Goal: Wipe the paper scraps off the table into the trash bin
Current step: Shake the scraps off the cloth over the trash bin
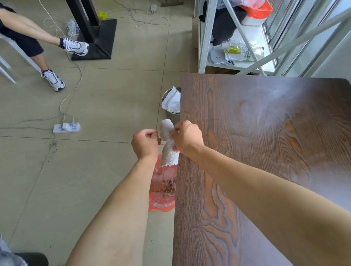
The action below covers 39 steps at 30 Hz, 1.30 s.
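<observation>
Two hands: right hand [186, 136] gripping one white cloth [168, 145]; left hand [145, 143] fisted, over one red-lined bin [163, 190].

There were two hands, the left hand [146, 143] and the right hand [187, 136], one white cloth [169, 144], one wooden table [278, 162], one red-lined trash bin [163, 200], one grey bin [170, 101], and one power strip [66, 127].
</observation>
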Motion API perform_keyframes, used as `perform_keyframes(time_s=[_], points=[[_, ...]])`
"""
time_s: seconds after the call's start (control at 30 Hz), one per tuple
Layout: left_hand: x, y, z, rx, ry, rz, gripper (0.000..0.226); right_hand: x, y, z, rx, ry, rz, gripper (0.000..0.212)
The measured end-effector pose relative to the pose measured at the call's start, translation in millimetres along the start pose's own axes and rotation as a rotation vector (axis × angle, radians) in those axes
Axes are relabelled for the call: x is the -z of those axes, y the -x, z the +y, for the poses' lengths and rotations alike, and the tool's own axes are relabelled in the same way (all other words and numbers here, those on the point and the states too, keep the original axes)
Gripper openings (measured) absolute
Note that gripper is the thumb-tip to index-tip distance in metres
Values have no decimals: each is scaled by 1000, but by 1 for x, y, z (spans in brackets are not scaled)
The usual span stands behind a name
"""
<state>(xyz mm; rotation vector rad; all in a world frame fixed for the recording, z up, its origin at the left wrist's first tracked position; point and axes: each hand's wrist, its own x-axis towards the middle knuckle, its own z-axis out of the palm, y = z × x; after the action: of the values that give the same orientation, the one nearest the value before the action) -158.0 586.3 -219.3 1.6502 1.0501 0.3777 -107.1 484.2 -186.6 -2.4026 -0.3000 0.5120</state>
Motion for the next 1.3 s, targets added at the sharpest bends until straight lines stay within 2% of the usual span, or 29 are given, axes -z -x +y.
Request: perform_keyframes(time_s=[0.13, 0.27, 0.57, 0.73, 0.83, 1.0, 1.13, 1.3], points=[[5, -14, -17, 56, -60, 81, 19, 4, -1, 3, -58, -49, -4, 26], [5, -20, -19, 51, -58, 19, 17, 3, -1, 0, -67, -52, 1, 15], [12, -16, -16, 86, -208, -83, 19, 4, -1, -11, -106, -20, 56, 18], [18, -3, -4, 136, -85, -188, 5, 4, 0, -14, -131, -59, 52, 30], [24, 5, 4, 123, -62, -270, 15, 10, 7, -18, -127, -67, 53, 31], [31, 24, 30, 123, 41, -419, 22, 31, 20, -25, -83, -42, 47, 22], [32, 48, 54, 136, 115, -552, 24, 53, 34, -30, -51, -95, 33, 34], [33, 83, 94, 81, 151, -585, 15, 98, 59, -34, -30, -246, 43, 49]])
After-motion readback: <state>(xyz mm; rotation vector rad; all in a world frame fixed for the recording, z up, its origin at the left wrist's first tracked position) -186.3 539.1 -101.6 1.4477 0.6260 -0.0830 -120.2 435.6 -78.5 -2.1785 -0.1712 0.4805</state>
